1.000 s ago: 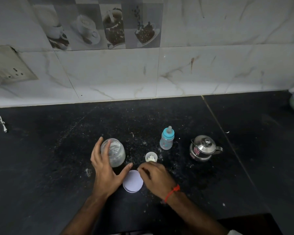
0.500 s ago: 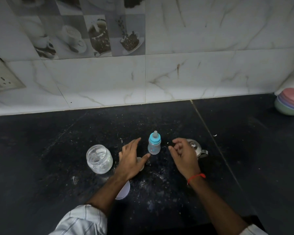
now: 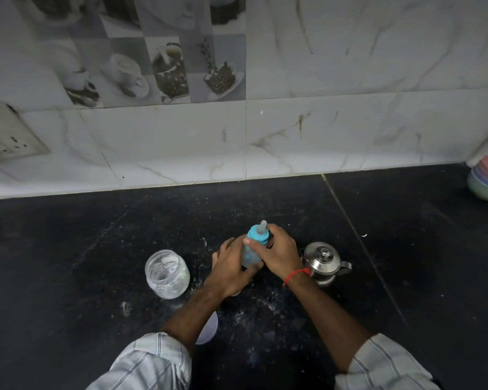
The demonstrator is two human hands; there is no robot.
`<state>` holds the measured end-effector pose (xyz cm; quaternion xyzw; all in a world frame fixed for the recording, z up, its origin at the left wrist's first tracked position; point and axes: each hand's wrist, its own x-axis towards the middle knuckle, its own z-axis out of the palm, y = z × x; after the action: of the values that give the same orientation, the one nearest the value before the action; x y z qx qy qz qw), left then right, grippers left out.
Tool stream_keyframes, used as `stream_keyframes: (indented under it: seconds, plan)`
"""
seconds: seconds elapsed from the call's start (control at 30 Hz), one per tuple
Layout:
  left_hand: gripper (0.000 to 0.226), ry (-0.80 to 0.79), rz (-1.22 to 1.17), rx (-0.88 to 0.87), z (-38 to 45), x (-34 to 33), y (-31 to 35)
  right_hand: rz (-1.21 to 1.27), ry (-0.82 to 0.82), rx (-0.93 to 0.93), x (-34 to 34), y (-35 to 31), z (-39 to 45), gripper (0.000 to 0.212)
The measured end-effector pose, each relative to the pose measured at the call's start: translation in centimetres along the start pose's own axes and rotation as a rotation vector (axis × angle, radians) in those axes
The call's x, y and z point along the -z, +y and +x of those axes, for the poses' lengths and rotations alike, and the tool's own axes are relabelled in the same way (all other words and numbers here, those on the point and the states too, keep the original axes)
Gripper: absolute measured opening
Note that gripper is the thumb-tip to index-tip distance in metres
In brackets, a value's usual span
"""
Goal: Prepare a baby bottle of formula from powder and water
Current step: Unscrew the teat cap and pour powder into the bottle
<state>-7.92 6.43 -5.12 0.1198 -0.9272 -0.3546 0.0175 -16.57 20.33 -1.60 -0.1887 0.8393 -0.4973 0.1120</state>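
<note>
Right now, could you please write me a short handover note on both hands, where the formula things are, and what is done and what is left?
Left hand: grips the body of the baby bottle.
Right hand: curled round the bottle's blue cap, teat still on.
The bottle is held tilted over the black counter.
Open jar stands left of the hands; its white lid lies on the counter, partly under the left forearm.
Steel kettle stands right of the hands, lid on.
Done: jar opened.
Left: probably unscrew the cap, add powder and water, close and shake. Whether the bottle holds anything cannot be told.
</note>
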Motion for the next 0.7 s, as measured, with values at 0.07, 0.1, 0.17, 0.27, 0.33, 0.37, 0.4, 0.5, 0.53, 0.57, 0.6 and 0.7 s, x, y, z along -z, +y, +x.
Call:
stream_keyframes:
  seconds: [0.07, 0.1, 0.17, 0.27, 0.33, 0.37, 0.4, 0.5, 0.53, 0.57, 0.6, 0.7]
  plan:
    - [0.072, 0.083, -0.112, -0.024, -0.3, 0.0, 0.7, 0.066, -0.013, -0.014, -0.1, -1.0, -0.6, 0.045]
    - [0.067, 0.110, -0.202, -0.019, -0.5, 0.1, 1.2, 0.084, -0.012, -0.012, -0.2, -1.5, -0.9, 0.045]
    - [0.056, 0.135, -0.342, 0.006, -0.6, 0.6, 2.2, 0.101, 0.038, 0.023, -0.2, -2.5, -1.2, 0.041]
    - [0.045, 0.114, -0.409, -0.013, -0.5, 2.0, 2.7, 0.217, -0.021, 0.057, 0.8, -4.1, -1.1, 0.030]
    - [0.046, 0.073, -0.432, -0.056, -0.8, 3.2, 2.6, 0.404, -0.162, 0.071, 2.1, -4.5, -0.9, 0.023]
    - [0.048, 0.061, -0.434, -0.078, -0.9, 3.6, 2.6, 0.493, -0.223, 0.085, 2.8, -4.7, -1.1, 0.026]
    - [0.049, 0.051, -0.435, -0.093, -1.1, 4.0, 2.6, 0.570, -0.271, 0.102, 3.2, -4.8, -1.3, 0.033]
    - [0.051, 0.017, -0.442, -0.094, -1.6, 4.5, 2.6, 0.721, -0.273, 0.148, 3.6, -5.2, -2.0, 0.051]
    - [0.052, 0.013, -0.435, -0.085, -1.8, 4.5, 2.6, 0.764, -0.242, 0.155, 3.6, -5.4, -2.1, 0.053]
    - [0.050, 0.014, -0.425, -0.076, -2.0, 4.5, 2.4, 0.804, -0.210, 0.155, 3.6, -5.4, -2.3, 0.053]
    - [0.048, 0.022, -0.415, -0.068, -2.3, 4.5, 2.2, 0.835, -0.183, 0.151, 3.7, -5.4, -2.4, 0.051]
    - [0.043, 0.077, -0.407, -0.041, -3.2, 4.9, 1.2, 0.807, -0.127, 0.180, 4.4, -4.7, -3.4, 0.045]
